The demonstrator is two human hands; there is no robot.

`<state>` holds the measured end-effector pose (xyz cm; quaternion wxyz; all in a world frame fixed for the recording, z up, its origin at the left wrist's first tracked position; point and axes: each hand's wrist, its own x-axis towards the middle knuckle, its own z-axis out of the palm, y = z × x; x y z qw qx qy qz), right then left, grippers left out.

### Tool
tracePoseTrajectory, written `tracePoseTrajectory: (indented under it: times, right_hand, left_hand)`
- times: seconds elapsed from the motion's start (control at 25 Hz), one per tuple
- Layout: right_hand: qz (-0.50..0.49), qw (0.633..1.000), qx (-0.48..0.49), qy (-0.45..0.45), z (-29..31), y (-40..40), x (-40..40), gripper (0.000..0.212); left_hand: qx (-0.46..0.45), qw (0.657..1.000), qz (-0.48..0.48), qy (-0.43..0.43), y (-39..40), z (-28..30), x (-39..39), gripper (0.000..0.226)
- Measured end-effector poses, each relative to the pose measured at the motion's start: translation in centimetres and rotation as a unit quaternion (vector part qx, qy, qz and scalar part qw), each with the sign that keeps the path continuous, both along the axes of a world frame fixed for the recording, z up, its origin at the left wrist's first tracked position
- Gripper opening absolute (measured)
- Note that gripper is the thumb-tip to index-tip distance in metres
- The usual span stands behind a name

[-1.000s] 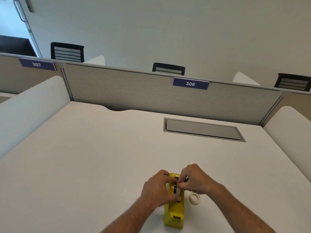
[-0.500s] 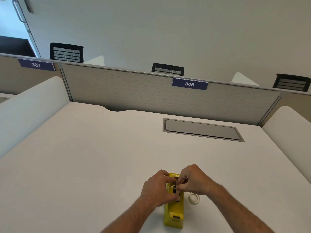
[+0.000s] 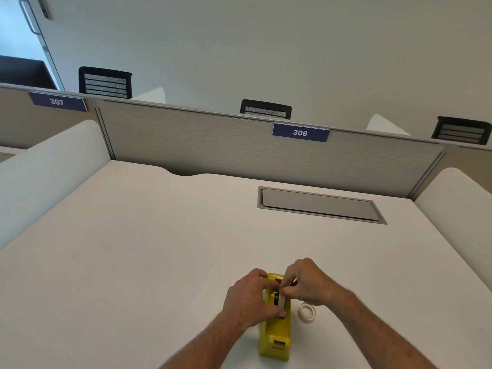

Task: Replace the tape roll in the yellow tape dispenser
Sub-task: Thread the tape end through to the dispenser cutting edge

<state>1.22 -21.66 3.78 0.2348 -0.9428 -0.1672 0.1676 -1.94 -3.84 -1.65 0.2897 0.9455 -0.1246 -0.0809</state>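
A yellow tape dispenser [image 3: 275, 339] stands on the white desk [image 3: 149, 257] near its front edge, cutter end towards me. My left hand [image 3: 250, 296] grips the dispenser's left side. My right hand [image 3: 310, 283] pinches a white tape roll on a black core [image 3: 280, 300] that sits in the dispenser's slot. A second white tape roll [image 3: 307, 312] lies flat on the desk just right of the dispenser.
A grey cable hatch [image 3: 319, 205] is set into the desk at the back right. A grey partition [image 3: 213, 145] with a "306" label closes the far edge, and white side screens [image 3: 48, 171] flank the desk.
Both hands stay on the dispenser. My right fingers have shifted slightly lower onto the roll in the slot. The loose roll has not moved.
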Motion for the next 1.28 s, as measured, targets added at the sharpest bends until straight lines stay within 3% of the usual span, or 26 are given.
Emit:
tracePoseTrajectory:
  times: [0.72,1.28]
  right_hand:
    - [0.007,1.000,0.004,0.007,0.36,-0.02,-0.25,0.011]
    - [-0.007,1.000,0.006,0.009,0.12,-0.15,-0.39,0.011]
  left_hand:
    - [-0.040,0.998,-0.009,0.047,0.18,0.35,0.26,0.061]
    - [-0.007,0.999,-0.016,0.033,0.22,0.70,0.38,0.060]
